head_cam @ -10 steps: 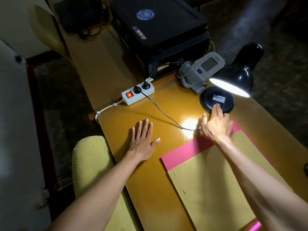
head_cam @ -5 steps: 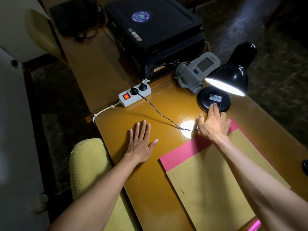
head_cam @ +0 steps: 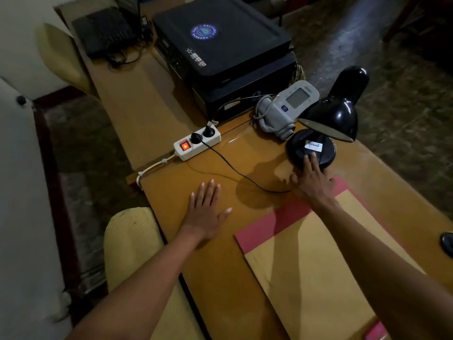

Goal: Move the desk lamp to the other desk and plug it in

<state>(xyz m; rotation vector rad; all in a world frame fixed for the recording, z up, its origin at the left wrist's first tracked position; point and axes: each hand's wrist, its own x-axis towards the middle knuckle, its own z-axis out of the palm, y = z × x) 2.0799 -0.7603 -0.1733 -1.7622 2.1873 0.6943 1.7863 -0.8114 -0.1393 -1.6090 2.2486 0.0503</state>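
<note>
Two bare, sleeveless forearms (head_cam: 137, 278)

Glossy black lamp shade (head_cam: 335, 114), shiny wood desk (head_cam: 220, 253), matt paper envelope (head_cam: 313, 266), plastic power strip (head_cam: 196, 146).

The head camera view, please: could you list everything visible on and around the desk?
desk lamp: one, black, unlit, far right of the desk
power strip: one, white, red switch lit, two black plugs in it, far left edge of the desk
lamp cord: one, black, running from the strip toward the lamp
blood pressure monitor: one, grey, left of the lamp
printer: one, black, on the desk beyond
envelope: one, tan, near right, over a pink folder
chair: one, yellow, near left
desk: one, glossy brown
left hand: flat on the desk
right hand: fingertips on the lamp base
</note>
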